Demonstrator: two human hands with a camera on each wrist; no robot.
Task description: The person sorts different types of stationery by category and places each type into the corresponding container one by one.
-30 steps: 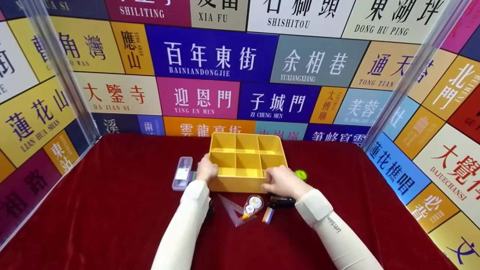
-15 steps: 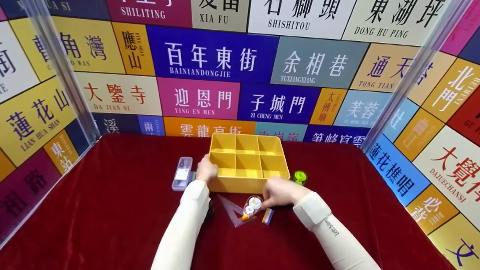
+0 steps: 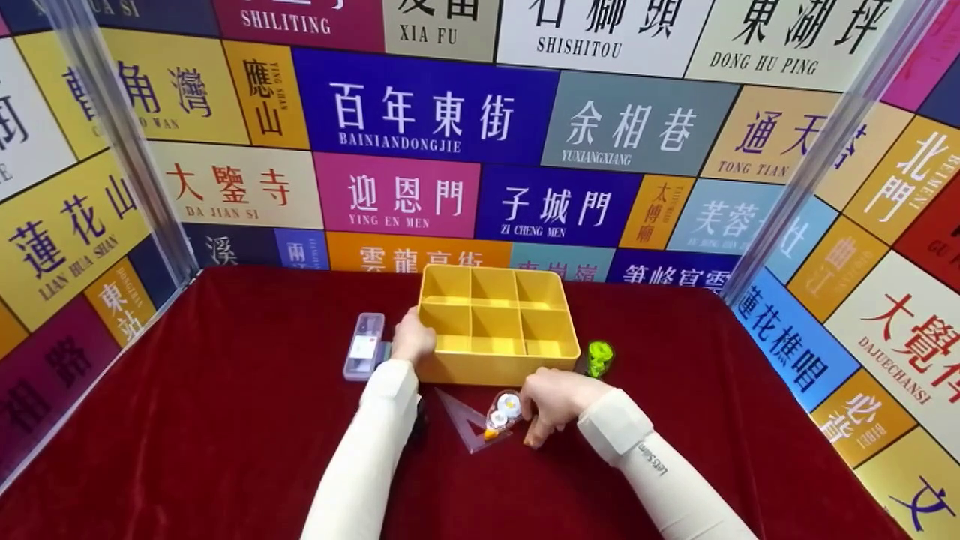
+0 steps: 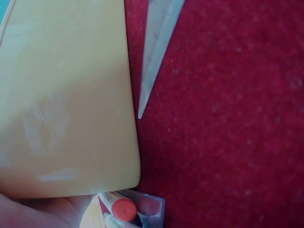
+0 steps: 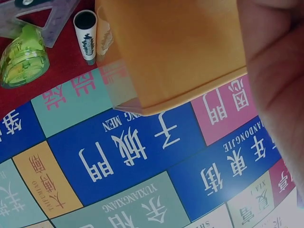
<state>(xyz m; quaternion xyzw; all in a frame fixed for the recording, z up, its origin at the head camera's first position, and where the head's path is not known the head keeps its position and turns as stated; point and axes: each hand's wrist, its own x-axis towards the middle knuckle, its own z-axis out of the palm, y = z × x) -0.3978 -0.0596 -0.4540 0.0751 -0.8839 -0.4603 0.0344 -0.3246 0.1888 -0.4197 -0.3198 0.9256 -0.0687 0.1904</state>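
Note:
In the head view, a yellow organizer box (image 3: 499, 367) with several compartments stands on the red cloth. My left hand (image 3: 413, 339) grips its left side near the front corner; that side also shows in the left wrist view (image 4: 66, 104). My right hand (image 3: 559, 397) is in front of the box's right corner, fingers bent down over a small striped eraser, which they nearly cover. Whether they pinch it cannot be seen. Just left of those fingers lies a correction tape (image 3: 504, 410), partly over a clear set square (image 3: 466, 426).
Left of the box is a clear plastic case (image 3: 364, 346). A red-ended stick (image 4: 124, 209) sits beside the left hand. Right of the box is a lime-green item (image 3: 600, 358). The right wrist view has a white tube (image 5: 86, 38) and a translucent ruler (image 5: 47, 16).
My right hand has moved from the box's front right rim down toward me, over the eraser. The black stapler seen earlier is now covered. My left hand stays on the box.

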